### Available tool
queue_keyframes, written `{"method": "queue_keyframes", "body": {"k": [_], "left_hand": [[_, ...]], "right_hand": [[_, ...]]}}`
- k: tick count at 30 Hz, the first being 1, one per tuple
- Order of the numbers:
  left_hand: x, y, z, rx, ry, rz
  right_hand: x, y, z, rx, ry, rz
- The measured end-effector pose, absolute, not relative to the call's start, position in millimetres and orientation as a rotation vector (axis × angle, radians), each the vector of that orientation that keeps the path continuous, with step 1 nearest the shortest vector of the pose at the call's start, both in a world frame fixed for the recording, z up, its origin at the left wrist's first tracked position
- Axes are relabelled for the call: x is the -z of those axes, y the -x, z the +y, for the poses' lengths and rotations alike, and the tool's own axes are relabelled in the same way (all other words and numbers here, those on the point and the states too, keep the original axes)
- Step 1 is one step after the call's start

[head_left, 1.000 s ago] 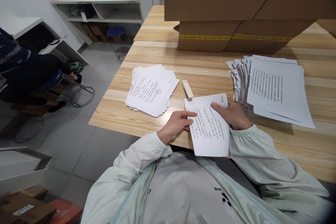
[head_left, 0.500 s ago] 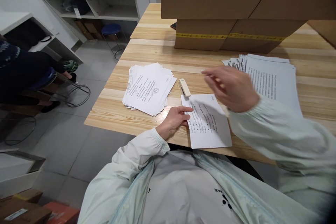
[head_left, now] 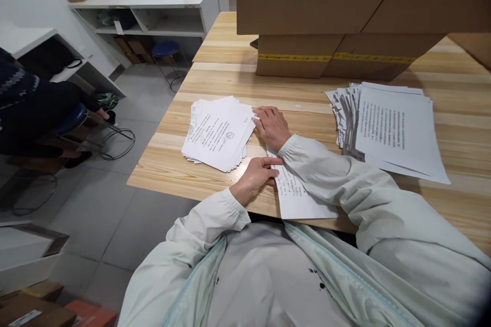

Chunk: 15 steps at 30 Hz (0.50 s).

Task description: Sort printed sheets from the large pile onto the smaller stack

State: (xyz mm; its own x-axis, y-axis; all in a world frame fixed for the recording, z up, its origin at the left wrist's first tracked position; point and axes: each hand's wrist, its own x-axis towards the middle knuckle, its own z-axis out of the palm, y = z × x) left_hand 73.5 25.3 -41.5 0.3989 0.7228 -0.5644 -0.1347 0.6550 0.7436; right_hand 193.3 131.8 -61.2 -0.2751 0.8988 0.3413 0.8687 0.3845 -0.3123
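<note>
The person sat at the table (head_left: 230, 184), left hand (head_left: 255, 178) flat, fingertips pinning the printed sheet (head_left: 297, 196) at the near edge. The right hand (head_left: 273, 126) reached across it, palm down and curled over something just beside the left stack (head_left: 218, 133); whether it gripped anything, I couldn't tell. The sheet lay partly under the right sleeve. To do this well, I'd judge the left fingers should keep the sheet square and still while the right hand lifts cleanly, clear of the stack's corner. Print on the sheets and on the fanned right stack (head_left: 395, 130) was too small to read. Yellow tape (head_left: 333, 56) on the boxes (head_left: 330, 15) bore unreadable marks.
</note>
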Motion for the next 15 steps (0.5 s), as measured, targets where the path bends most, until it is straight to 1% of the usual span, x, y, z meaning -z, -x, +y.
{"method": "queue_keyframes", "body": {"k": [4,7,9,11,12,13,15], "left_hand": [[36.1,-68.8,18.8,-0.584,-0.694,1.035],[28.6,-54.7,4.7,-0.601,-0.714,1.041],[23.5,-38.9,-9.0,-0.653,-0.791,1.046],[20.0,-20.8,-23.5,-0.766,-0.972,1.073],[19.1,-12.4,-29.9,-0.839,-1.065,1.087],[18.6,-5.4,-35.3,-0.905,-1.156,1.092],[18.3,2.3,-42.1,-1.014,-1.341,1.082]], "right_hand": [[48.9,-203.8,154.6,-0.077,1.622,-2.129],[24.6,-222.9,154.5,-0.09,1.628,-2.058],[5.8,-242.3,130.9,-0.093,1.568,-1.992],[-6.6,-262.2,87.2,-0.177,1.568,-1.871],[-8.8,-270.0,60.2,-0.272,1.597,-1.771],[-8.3,-275.1,31.9,-0.452,1.624,-1.716],[-1.5,-275.7,-21.8,-0.951,1.563,-1.633]]}}
